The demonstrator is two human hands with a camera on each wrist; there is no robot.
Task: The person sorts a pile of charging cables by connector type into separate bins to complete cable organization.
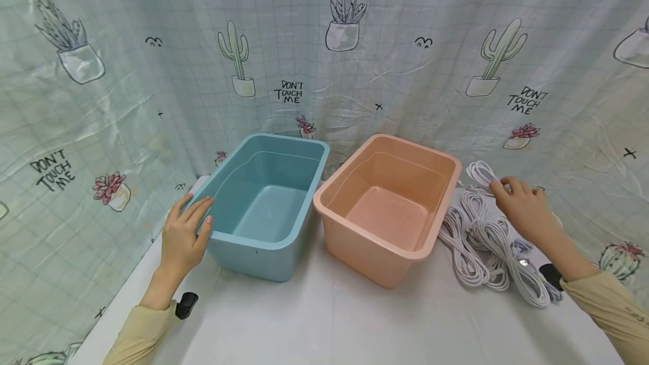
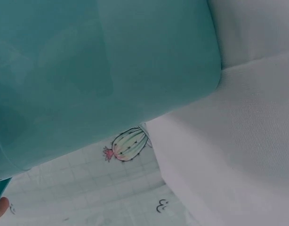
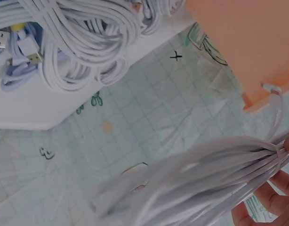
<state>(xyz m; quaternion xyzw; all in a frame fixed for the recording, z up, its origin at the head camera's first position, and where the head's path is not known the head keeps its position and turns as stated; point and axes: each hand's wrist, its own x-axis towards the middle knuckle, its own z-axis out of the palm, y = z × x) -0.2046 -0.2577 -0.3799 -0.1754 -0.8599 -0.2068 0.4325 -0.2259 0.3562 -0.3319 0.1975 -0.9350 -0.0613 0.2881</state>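
Observation:
My right hand pinches a coiled white cable at its tied middle, up beside the far right corner of the orange tub. In the right wrist view the bundled loops fan out from the fingers, and a plug end sticks up near the tub's rim. On the left, my left hand lies at the near left rim of the blue tub, fingers extended over the edge. That tub's outer wall fills much of the left wrist view, with one fingertip at the corner.
Several more coiled white cables lie in a pile right of the orange tub, some with USB plugs showing. Both tubs stand side by side on the white table. A printed curtain hangs close behind.

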